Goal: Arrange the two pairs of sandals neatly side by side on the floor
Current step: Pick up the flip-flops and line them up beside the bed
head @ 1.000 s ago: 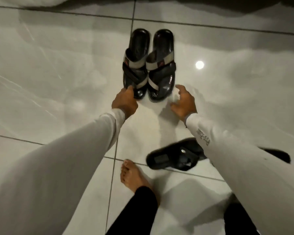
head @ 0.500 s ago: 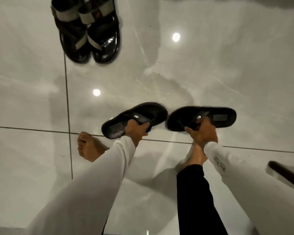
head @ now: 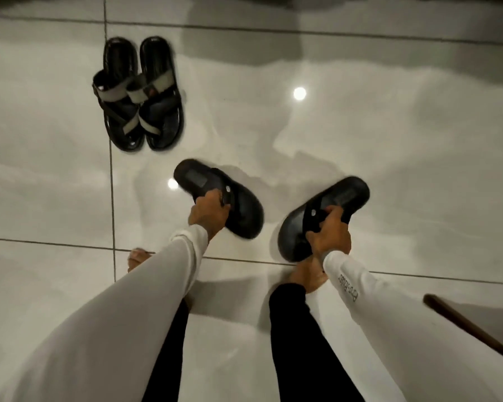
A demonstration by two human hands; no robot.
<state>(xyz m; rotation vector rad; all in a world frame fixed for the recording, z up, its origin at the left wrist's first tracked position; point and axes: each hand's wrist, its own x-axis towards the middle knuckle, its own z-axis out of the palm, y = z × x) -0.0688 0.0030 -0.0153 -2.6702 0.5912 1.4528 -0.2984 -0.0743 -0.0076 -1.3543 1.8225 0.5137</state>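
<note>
A pair of black sandals with grey straps (head: 141, 94) stands side by side on the pale tiled floor (head: 360, 140) at the upper left, toes toward me. My left hand (head: 208, 213) grips the strap of a plain black flip-flop (head: 244, 211), whose heel points up-left. My right hand (head: 330, 235) grips the strap of the matching black flip-flop (head: 346, 195), whose heel points up-right. The two flip-flops are apart and angled away from each other, just right of and nearer than the strapped pair.
My bare feet (head: 137, 258) stand on the glossy tiles below the flip-flops, the right foot (head: 305, 278) partly hidden under my right wrist. A dark wooden bar (head: 471, 329) slants in at the lower right. Ceiling lights reflect on the floor.
From beside the strapped pair, my hands went to the two flip-flops and gripped them. Since then both flip-flops have turned, heels swinging away from me, and moved closer to the strapped pair.
</note>
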